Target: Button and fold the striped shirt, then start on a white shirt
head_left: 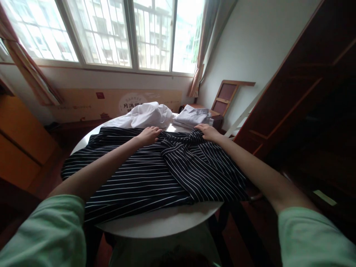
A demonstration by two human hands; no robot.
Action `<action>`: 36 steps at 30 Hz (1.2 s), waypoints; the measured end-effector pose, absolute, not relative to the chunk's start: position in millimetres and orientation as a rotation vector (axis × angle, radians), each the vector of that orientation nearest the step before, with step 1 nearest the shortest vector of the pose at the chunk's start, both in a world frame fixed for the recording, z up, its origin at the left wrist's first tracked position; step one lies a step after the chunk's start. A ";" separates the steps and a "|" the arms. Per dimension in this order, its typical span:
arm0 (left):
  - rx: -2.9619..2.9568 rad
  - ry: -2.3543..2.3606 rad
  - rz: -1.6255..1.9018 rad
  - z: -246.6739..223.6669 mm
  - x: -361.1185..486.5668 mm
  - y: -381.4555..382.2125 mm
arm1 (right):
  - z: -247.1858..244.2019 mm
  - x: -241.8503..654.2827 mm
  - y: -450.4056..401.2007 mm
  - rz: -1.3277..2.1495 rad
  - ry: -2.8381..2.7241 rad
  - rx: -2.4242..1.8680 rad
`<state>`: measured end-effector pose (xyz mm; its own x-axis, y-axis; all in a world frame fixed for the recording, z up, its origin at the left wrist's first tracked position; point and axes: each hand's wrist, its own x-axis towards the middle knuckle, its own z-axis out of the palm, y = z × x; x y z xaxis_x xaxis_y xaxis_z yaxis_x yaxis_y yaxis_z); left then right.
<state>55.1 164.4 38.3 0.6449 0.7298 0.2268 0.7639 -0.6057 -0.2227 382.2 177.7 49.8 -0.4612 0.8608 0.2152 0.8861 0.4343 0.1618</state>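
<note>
A black garment with thin white stripes (139, 167) lies spread over a round white table (155, 222), its left and right sides hanging past the edge. My left hand (150, 136) is closed on the garment's far edge, left of a gathered, twisted part that looks like a collar. On the other side of that part, my right hand (208, 132) grips the fabric with bent fingers. The fingertips of both hands are partly hidden in the cloth. The right half of the garment is folded over in diagonal layers.
A crumpled white cloth (151, 114) and a folded light-grey garment (191, 115) lie at the table's far side. Behind stand a wooden chair (224, 97) and a long printed box (91, 102) under the window. A dark wooden door (286, 96) rises at right, an orange cabinet (22, 137) at left.
</note>
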 end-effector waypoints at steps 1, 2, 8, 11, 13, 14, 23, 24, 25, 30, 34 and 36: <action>-2.580 -1.184 -0.170 37.0 62.0 170.6 | 48.7 378.1 182.4 -0.393 -2.657 -1.523; -2.599 -1.173 -0.169 36.1 67.7 176.4 | 47.2 372.5 185.8 -0.399 -2.732 -1.472; -2.706 -1.251 -0.063 33.1 87.2 202.5 | 48.8 345.6 199.3 -0.388 -2.828 -1.540; -2.662 -1.381 -0.084 30.1 86.6 212.3 | 57.1 349.5 206.8 -0.375 -2.618 -1.729; -2.626 -1.440 -0.128 27.2 82.0 217.5 | 62.5 355.3 210.5 -0.376 -2.494 -1.785; -2.607 -1.458 -0.139 25.7 78.9 219.5 | 64.9 358.1 211.7 -0.385 -2.449 -1.796; -2.448 -1.415 -0.204 27.0 55.7 217.0 | 75.5 366.6 201.2 -0.480 -2.457 -1.756; -2.432 -1.401 -0.237 29.4 52.5 212.6 | 75.0 368.1 195.7 -0.520 -2.482 -1.719; -2.415 -1.384 -0.267 31.7 48.8 206.7 | 73.4 370.1 188.8 -0.563 -2.508 -1.663; -2.515 -1.114 -0.210 30.5 26.1 163.3 | 47.3 385.9 143.5 -0.577 -2.690 -1.267; -2.648 -0.878 -0.076 18.1 7.4 138.2 | 24.1 401.3 123.1 -0.458 -2.779 -1.196; -2.615 -0.921 -0.102 15.2 -4.4 136.0 | 20.5 410.0 124.7 -0.489 -2.751 -1.225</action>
<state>-4.4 136.0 15.2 0.7843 0.5917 0.1863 0.6182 -0.7203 -0.3146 410.0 124.7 20.5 -0.6738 0.7084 0.2103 0.7375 0.6267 0.2517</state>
